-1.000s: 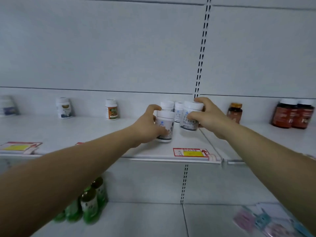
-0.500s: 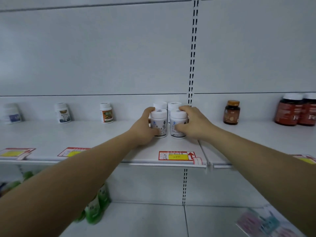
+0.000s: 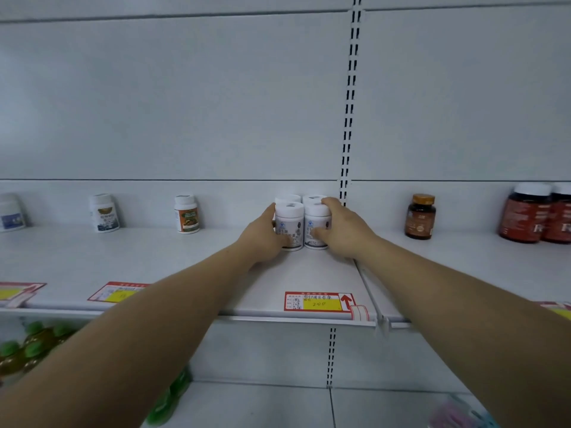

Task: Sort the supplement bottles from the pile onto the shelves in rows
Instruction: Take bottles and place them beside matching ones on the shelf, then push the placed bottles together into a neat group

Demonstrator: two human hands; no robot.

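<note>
Lowered to shelf [image 3: 185,257] since | left hand [image 3: 262,239] fingers clamp left bottle [image 3: 290,219] | right hand [image 3: 346,233] fingers clamp right bottle [image 3: 315,219] | amber bottle [image 3: 420,216] apart

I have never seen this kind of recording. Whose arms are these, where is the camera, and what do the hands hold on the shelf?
There is no machine here. The two bare arms belong to a person, and the single picture comes from a wide-angle camera worn on that person's head, looking forward and down. The left hand grips the left white bottle. The right hand grips the right white bottle. Both bottles stand upright, side by side on the white shelf, in front of two more white bottles. To the right stand a brown bottle and dark red bottles. A red and yellow price tag lies at the shelf's front edge.
</note>
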